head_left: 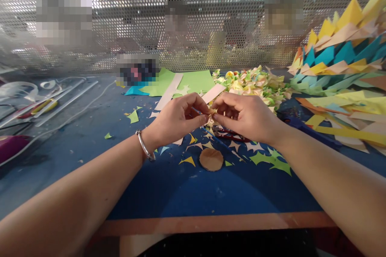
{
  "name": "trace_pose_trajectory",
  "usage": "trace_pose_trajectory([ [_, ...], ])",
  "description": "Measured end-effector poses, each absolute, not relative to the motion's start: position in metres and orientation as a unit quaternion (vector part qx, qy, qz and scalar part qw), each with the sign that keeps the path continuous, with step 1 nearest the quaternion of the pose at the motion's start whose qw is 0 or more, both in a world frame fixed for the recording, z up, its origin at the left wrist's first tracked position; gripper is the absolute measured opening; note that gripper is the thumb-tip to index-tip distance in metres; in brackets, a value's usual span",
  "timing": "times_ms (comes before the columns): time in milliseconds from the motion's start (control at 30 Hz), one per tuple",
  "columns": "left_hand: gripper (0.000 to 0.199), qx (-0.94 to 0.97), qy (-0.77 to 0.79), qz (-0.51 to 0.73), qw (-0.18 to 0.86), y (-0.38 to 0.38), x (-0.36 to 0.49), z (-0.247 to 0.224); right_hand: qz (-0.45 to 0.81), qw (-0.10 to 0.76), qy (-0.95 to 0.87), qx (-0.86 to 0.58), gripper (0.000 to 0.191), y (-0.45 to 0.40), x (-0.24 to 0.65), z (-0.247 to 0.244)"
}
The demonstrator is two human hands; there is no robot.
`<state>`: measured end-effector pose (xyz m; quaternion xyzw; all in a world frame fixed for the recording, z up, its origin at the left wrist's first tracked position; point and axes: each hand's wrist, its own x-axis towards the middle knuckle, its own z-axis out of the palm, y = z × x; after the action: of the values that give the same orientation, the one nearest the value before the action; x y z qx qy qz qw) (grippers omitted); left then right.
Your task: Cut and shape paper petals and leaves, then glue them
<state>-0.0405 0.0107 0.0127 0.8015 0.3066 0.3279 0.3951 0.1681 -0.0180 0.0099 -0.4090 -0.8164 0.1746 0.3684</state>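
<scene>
My left hand (187,115) and my right hand (238,114) meet fingertip to fingertip above the middle of the blue table (211,196). Both are closed in a pinch on one small pale paper piece (212,111), mostly hidden by the fingers. A thin blue stick shows by my left fingers and slants down to the right beneath the hands. Just below them lies a round brown cardboard disc (211,159), with paper scraps around it. Red-handled scissors (230,133) lie partly hidden under my right hand.
Green paper sheets (196,80) and a heap of small folded paper pieces (253,86) lie behind my hands. Paper strips (356,122) and a layered paper construction (337,56) are at right. Cords, clear sticks (64,104) and a purple object (12,146) are at left. Perforated metal stands behind.
</scene>
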Motion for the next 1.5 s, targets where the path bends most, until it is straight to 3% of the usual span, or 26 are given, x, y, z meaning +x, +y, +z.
trace_pose_trajectory([
  [433, 0.005, 0.821, 0.313, 0.391, 0.275, 0.011, -0.035, 0.004, 0.154, 0.363, -0.824, -0.407, 0.009, -0.017, 0.168, 0.009],
  [1033, 0.008, 0.763, 0.272, 0.354, 0.467, 0.016, -0.035, 0.003, 0.099, 0.342, -0.849, -0.389, 0.008, -0.021, 0.166, 0.011],
  [1500, 0.008, 0.742, 0.309, 0.406, 0.434, 0.014, -0.032, 0.001, 0.097, 0.348, -0.845, -0.394, 0.008, -0.02, 0.165, 0.013],
])
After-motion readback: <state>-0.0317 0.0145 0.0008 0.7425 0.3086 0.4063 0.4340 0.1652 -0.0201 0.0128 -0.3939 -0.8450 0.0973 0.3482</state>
